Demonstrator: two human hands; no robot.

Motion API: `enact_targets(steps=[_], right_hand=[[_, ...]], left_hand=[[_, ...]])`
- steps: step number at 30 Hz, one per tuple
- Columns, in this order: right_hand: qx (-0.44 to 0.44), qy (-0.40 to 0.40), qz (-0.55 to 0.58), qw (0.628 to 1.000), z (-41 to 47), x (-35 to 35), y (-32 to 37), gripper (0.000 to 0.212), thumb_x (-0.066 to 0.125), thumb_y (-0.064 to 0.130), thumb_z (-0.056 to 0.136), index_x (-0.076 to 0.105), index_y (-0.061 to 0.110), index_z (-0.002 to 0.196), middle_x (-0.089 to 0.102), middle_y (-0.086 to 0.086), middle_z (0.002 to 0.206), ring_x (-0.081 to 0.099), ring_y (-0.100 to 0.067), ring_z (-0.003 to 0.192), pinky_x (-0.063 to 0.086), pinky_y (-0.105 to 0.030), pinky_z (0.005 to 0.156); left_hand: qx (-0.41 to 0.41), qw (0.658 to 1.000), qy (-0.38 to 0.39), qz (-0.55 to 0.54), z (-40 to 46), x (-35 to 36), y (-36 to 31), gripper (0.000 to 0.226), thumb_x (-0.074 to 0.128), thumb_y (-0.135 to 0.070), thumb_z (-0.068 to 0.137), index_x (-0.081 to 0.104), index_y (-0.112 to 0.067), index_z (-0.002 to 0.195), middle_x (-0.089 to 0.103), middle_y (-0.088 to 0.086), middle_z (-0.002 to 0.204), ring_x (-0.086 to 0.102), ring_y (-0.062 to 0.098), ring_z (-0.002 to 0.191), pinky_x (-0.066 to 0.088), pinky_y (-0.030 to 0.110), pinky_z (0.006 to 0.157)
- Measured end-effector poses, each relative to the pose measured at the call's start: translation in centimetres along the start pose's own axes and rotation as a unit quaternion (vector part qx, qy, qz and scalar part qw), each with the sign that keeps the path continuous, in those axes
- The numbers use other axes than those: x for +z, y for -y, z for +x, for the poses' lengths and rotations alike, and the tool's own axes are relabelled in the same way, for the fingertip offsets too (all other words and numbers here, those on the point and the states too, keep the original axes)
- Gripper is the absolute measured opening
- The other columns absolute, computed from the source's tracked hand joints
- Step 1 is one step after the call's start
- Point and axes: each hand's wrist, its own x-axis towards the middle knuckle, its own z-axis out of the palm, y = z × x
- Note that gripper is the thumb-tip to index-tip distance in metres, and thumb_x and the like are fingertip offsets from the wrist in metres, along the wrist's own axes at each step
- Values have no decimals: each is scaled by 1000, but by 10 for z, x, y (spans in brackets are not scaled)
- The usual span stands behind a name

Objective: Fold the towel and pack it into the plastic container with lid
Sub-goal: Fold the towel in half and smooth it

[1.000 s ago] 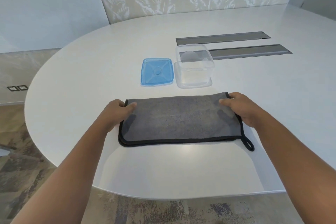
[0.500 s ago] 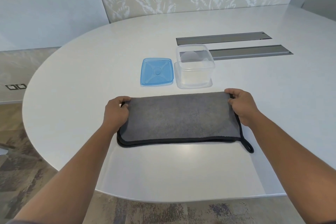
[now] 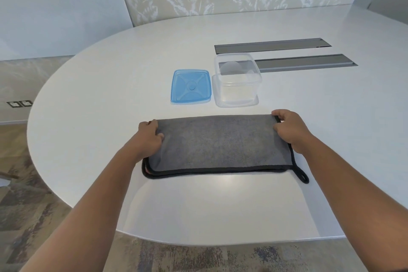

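A grey towel (image 3: 220,143) with black piping lies folded once into a long rectangle on the white table, a hanging loop trailing at its near right corner. My left hand (image 3: 149,137) pinches the far left corner of the towel. My right hand (image 3: 289,129) pinches the far right corner. Just beyond the towel stands the clear plastic container (image 3: 237,79), open and empty. Its blue lid (image 3: 190,87) lies flat to the left of it.
The white oval table (image 3: 110,73) curves away at left and ends close in front of me. Two grey cable slots (image 3: 304,63) are set into it behind the container. Patterned carpet shows below the table edge.
Both hands moved from resting on the towel's far corners to curling their fingers around them. The towel has stayed flat in the same place.
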Motion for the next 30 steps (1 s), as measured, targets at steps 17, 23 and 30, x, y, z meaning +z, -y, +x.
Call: enact_targets(steps=[17,23,30], right_hand=[[-59,22,-332,941,-11,5,17,42,63,35,89,56,13,124,48,-12,143,53,-35,118,50,-48,85],[-216,17,-369,904,-26,46,27,63,34,57,99,36,28,154,20,-3,169,11,-27,155,17,-57,118],[-152,116,-445,875,-33,59,-4,92,4,90,77,1,47,159,-8,4,172,-12,-27,156,-1,-58,121]], left_hand=[[-11,970,-49,236,-22,-3,3,47,43,-41,101,40,-35,147,11,3,166,36,36,137,40,49,100],[222,953,-103,179,-29,32,-40,70,21,-69,96,40,-35,154,24,-3,168,14,25,156,20,52,122],[176,959,21,222,-18,65,-35,90,4,-96,77,-2,-54,156,-6,-15,170,-13,23,156,-9,59,121]])
